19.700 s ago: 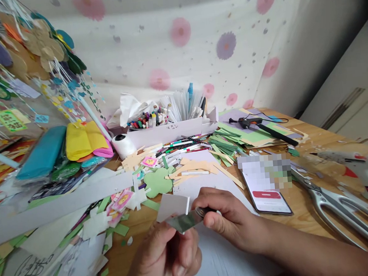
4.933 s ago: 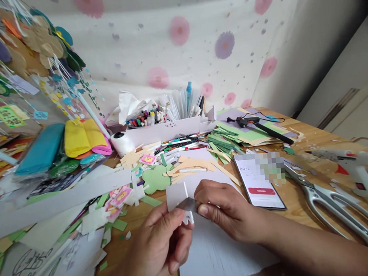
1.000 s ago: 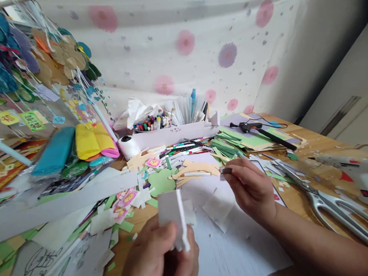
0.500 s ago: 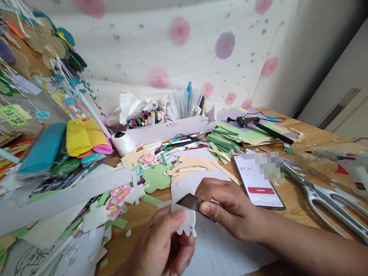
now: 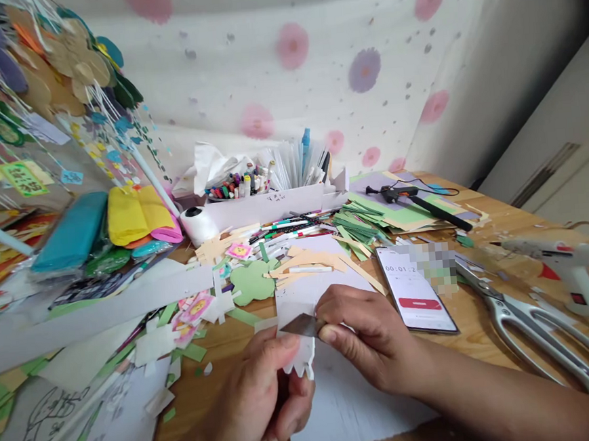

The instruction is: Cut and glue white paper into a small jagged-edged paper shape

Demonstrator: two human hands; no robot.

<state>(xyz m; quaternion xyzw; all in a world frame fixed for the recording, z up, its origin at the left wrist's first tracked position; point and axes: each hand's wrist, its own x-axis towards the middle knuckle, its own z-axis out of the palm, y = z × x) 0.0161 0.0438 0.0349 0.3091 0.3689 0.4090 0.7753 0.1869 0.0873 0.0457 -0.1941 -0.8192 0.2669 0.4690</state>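
Between the thumb and fingers of my left hand (image 5: pixel 260 393) is a small white cut-out (image 5: pixel 300 364) with a wavy lower edge, perhaps thick paper or foam. My right hand (image 5: pixel 368 340) grips a dark pointed knife blade (image 5: pixel 303 325). The blade lies across the cut-out's upper edge, its tip pointing left beside my left thumb. Whether the edge is cutting in, I cannot tell. Both hands are above a white sheet (image 5: pixel 360 412) on the wooden table.
A phone (image 5: pixel 416 292) with a running timer lies right of my hands, then large scissors (image 5: pixel 511 319) and a white glue gun (image 5: pixel 573 266). Paper scraps (image 5: pixel 182 345) and a green flower shape (image 5: pixel 252 281) spread leftward. Behind stand a pen box (image 5: pixel 273 205) and a thread spool (image 5: pixel 199 226).
The blade has turned slightly flatter over the white cut-out's top edge. Both hands keep their grips and nearly their places; the whole view has shifted a little.
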